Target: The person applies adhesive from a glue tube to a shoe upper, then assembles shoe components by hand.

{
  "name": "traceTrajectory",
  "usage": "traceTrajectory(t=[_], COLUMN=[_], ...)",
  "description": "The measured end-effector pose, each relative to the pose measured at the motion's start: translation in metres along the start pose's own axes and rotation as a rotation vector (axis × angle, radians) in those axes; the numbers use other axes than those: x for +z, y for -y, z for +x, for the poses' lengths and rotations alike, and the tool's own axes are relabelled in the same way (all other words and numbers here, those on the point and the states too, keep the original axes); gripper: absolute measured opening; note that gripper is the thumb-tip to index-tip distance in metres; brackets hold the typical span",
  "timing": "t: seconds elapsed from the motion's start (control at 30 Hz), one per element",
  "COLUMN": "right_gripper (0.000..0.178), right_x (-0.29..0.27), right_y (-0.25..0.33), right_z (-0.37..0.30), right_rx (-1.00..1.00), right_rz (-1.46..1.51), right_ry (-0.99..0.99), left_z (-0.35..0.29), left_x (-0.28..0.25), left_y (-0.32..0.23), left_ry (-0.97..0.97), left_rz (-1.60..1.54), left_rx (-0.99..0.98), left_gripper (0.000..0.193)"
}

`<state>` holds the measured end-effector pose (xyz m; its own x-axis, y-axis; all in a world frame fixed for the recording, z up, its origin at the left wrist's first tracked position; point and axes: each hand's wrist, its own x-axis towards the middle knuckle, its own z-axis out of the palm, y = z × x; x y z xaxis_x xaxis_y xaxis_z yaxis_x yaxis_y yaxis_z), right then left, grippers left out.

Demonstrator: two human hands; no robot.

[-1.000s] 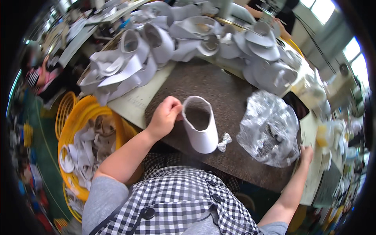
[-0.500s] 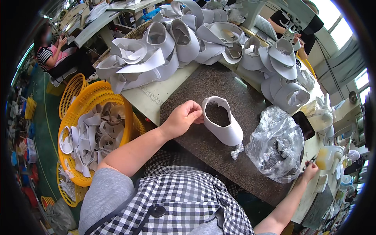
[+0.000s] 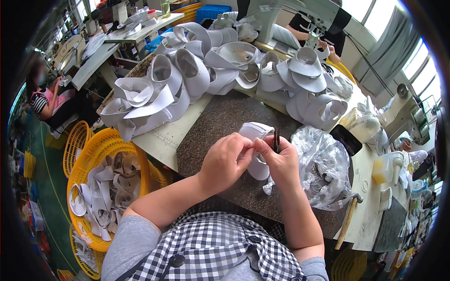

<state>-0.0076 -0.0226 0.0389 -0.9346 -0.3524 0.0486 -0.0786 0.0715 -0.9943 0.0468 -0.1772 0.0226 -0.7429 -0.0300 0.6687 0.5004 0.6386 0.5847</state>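
Observation:
In front of me, over the dark speckled board [image 3: 211, 117], is a white shoe upper [image 3: 258, 170], partly hidden behind my fingers. My left hand [image 3: 222, 161] is closed in a pinch at its near edge. My right hand [image 3: 284, 165] meets it there, thumb and finger pressed together by the left fingertips. Dark thread snips [image 3: 276, 140] stick up from the right hand's grip, blades pointing away from me. What lies between the pinching fingertips is too small to make out. A silvery bow-like piece [image 3: 268, 186] lies on the board just below the upper's toe.
White shoe uppers [image 3: 192, 70] are heaped along the board's far side. A clear plastic bag [image 3: 323, 173], a black phone [image 3: 346, 139] and a hammer [image 3: 347, 222] lie to the right. A yellow basket [image 3: 101, 140] of white pieces stands left. Co-workers sit beyond.
My right hand has come from the far right to the shoe upper, bringing the snips. The left hand has shifted slightly right, and the upper is now largely covered. The whole view has shifted.

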Motion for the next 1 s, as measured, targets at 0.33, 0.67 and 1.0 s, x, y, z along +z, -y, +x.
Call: traceTrajectory(t=[0.33, 0.67, 1.0], right_gripper=[0.014, 0.014, 0.021], right_x=[0.005, -0.005, -0.003], right_y=[-0.007, -0.003, -0.002], right_z=[0.003, 0.0, -0.002], right_rx=[0.131, -0.032, 0.023], right_rz=[0.334, 0.101, 0.233], right_ry=[0.161, 0.161, 0.187], left_z=[-0.01, -0.004, -0.003], left_x=[-0.012, -0.02, -0.017], left_y=[0.009, 0.009, -0.004], left_ry=[0.037, 0.268, 0.112], left_rz=[-0.253, -0.963, -1.106], left_rx=[-0.161, -0.596, -0.745], left_gripper=[0.01, 0.017, 0.037])
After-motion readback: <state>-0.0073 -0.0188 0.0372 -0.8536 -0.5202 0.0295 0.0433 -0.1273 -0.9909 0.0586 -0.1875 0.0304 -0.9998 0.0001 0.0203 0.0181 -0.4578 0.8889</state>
